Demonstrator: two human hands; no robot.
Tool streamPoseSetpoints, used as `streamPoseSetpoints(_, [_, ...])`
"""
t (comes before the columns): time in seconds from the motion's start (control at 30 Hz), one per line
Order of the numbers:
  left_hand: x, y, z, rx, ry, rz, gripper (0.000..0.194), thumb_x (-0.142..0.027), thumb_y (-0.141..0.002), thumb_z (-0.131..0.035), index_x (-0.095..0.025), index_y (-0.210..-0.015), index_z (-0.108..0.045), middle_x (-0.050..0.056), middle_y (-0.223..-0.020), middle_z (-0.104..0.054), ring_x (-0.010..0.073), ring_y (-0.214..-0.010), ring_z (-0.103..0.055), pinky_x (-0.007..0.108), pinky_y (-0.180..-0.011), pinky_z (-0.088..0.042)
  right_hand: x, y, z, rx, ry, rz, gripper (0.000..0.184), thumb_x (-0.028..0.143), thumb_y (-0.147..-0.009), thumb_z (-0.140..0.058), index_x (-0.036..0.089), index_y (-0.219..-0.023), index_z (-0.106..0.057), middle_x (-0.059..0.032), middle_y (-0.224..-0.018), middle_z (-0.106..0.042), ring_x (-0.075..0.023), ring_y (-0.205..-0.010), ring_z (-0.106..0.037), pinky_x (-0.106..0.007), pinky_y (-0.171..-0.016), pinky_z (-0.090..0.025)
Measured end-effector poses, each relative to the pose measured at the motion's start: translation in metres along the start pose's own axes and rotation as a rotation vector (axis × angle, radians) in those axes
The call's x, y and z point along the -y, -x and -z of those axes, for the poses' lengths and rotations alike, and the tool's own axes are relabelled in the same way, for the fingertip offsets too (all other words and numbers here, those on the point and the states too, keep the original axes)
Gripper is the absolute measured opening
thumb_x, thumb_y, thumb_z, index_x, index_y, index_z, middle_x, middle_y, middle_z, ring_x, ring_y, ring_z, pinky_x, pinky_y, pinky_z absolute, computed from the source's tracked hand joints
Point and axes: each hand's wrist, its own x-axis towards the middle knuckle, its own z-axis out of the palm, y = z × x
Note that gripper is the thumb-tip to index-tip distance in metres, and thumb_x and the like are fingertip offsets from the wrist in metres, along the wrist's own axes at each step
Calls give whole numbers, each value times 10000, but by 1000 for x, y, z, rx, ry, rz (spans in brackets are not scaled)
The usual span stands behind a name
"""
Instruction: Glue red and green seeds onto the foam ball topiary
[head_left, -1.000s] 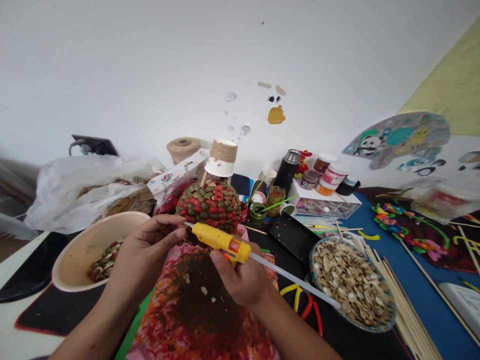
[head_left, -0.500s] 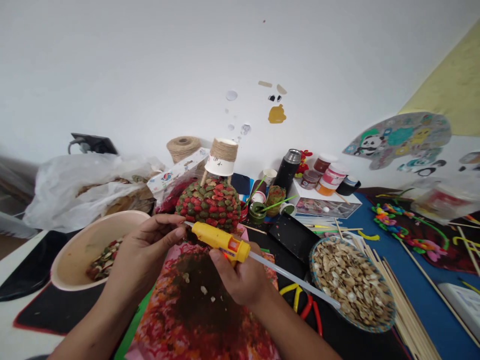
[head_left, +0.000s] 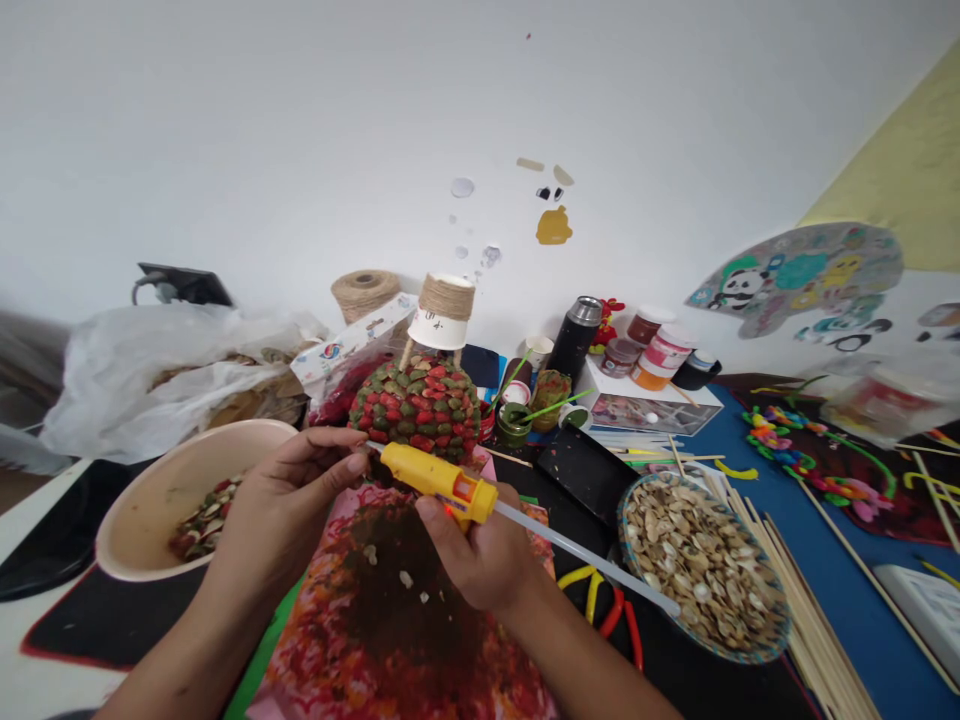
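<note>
In my right hand (head_left: 480, 550) is a yellow hot glue gun (head_left: 431, 475), a long translucent glue stick (head_left: 585, 555) trailing from its back toward the lower right. A small red light glows near its grip. The fingertips of my left hand (head_left: 289, 500) are pinched together at the gun's nozzle; what they hold is too small and hidden to name. Just behind the nozzle stands a rounded form covered with red and green shells (head_left: 420, 400), topped by an upturned paper cup (head_left: 439, 325) wrapped in twine. Below my hands lies a paint-stained sheet (head_left: 405, 620) with a few loose bits.
A beige bowl (head_left: 120, 525) of coloured shells stands at left, and a basket (head_left: 780, 610) of plain shells at right. Paint jars (head_left: 664, 355), a black flask (head_left: 577, 335) and a twine spool (head_left: 366, 292) line the back. Wooden sticks (head_left: 817, 620) lie at right.
Both hands and the glue gun stay almost in place, the nozzle still at my left fingertips. The whole view has shifted very slightly.
</note>
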Motion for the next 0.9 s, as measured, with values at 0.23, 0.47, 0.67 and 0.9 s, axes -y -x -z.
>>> streamPoseSetpoints(0.23, [-2, 0, -2, -15, 5, 0, 586, -522, -337, -1192, -247, -760, -893, 19, -781, -813, 156, -758, -705, 190, -677, -608, -1, 0, -1, -11, -2, 10, 522, 492, -1243, -498, 209, -967, -840, -84, -838, -875, -271, -770, -859, -321, -741, -591])
streamPoseSetpoints(0.47, [-2, 1, 0, -4, 5, -5, 574, -532, -362, -1190, -253, -769, -895, 12, -759, -796, 150, -735, -684, 183, -655, -596, 0, 1, -1, -7, -10, -5, 493, 481, -1230, -529, 214, -954, -838, -85, -856, -874, -269, -791, -864, -308, -731, -586])
streamPoseSetpoints(0.67, [-1, 1, 2, -2, 5, -8, 576, -543, -380, -1189, -258, -789, -898, 12, -773, -807, 148, -744, -690, 174, -668, -601, -1, 1, -1, -1, -8, 0, 494, 476, -1226, -526, 225, -914, -814, -65, -798, -845, -257, -747, -839, -311, -715, -565])
streamPoseSetpoints(0.9, [1, -2, 3, 0, 4, -12, 562, -524, -396, -1185, -257, -799, -899, 11, -780, -812, 148, -745, -692, 168, -670, -603, 0, -1, -1, 15, -10, -12, 474, 469, -1224, -528, 223, -947, -824, -65, -846, -870, -255, -785, -855, -308, -722, -565])
